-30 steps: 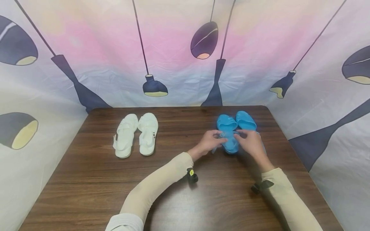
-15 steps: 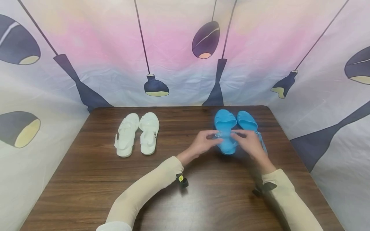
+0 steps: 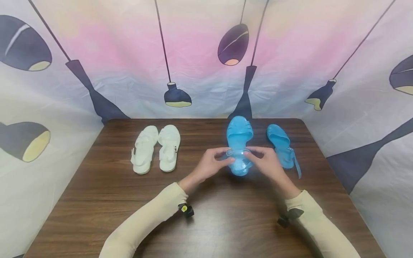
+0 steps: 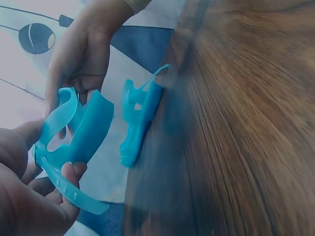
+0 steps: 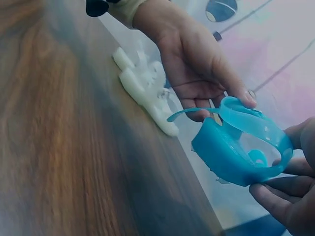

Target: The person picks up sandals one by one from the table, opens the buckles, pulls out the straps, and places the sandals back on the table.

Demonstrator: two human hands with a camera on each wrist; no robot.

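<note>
A blue jelly sandal (image 3: 239,138) is held between both hands above the table, its toe pointing away and its heel toward me. My left hand (image 3: 208,163) pinches its strap beside the buckle, thumb and fingers on the left side. My right hand (image 3: 267,165) grips the right side near the ankle strap. In the left wrist view, the loose end of the sandal's strap (image 4: 74,191) hangs past the left fingers. The second blue sandal (image 3: 281,143) lies on the table to the right, its strap end sticking out sideways.
A pair of white sandals, the left one (image 3: 144,148) and the right one (image 3: 169,147), stands side by side on the left of the brown wooden table (image 3: 206,215). A lamp-printed cloth (image 3: 206,53) hangs behind and along the sides.
Both hands have lifted the blue sandal and carried it left, away from its mate, which stays on the table. The head view has shifted slightly.
</note>
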